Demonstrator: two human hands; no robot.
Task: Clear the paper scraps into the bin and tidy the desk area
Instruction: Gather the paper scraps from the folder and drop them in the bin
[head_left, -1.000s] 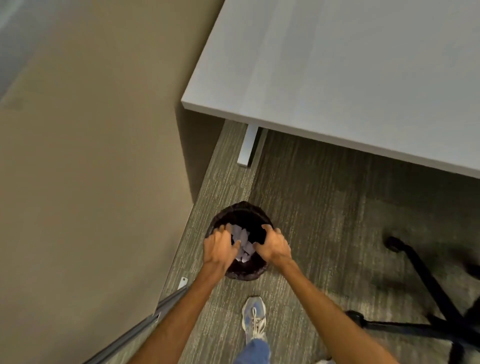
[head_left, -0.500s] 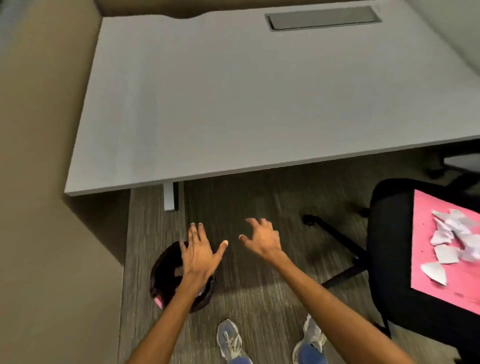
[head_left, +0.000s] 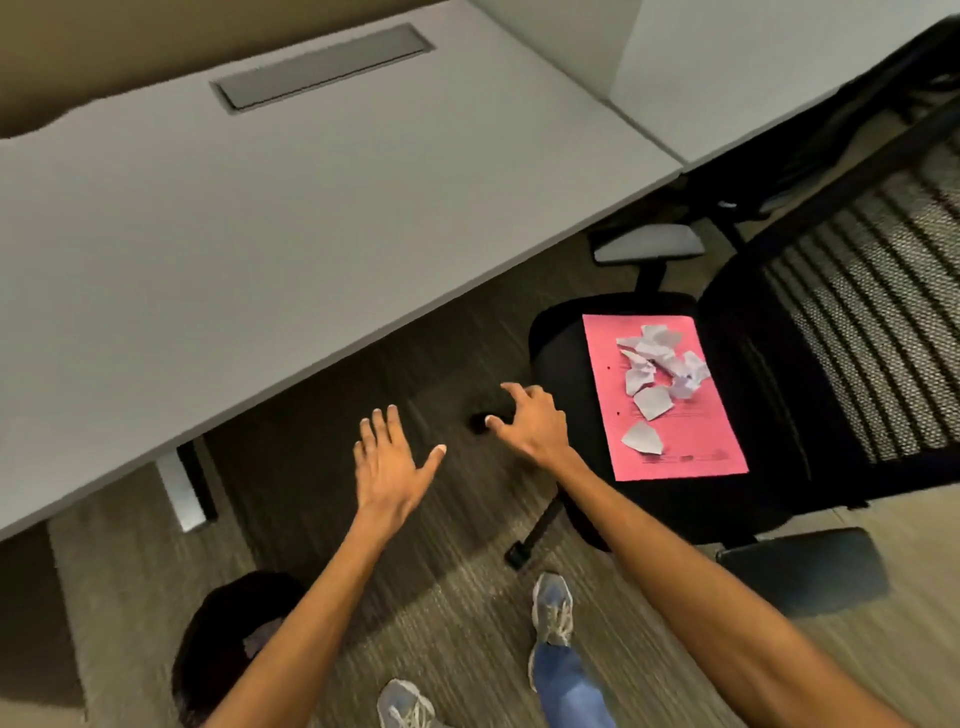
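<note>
Carpet below, both empty grips, left hand and right hand, spread open, paper scraps right of them.

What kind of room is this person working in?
Most likely an office workstation: a plain grey desk with a cable hatch, a black mesh swivel chair, and short-pile carpet with a small bin beside the desk.

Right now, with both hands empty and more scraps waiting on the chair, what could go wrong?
The paper scraps lie loose on the pink sheet, so lifting or tilting it may spill them onto the carpet. The chair stands on a wheeled base and may roll when the right hand presses on it. The bin sits low beside the left forearm, so a backswing could tip it.
</note>
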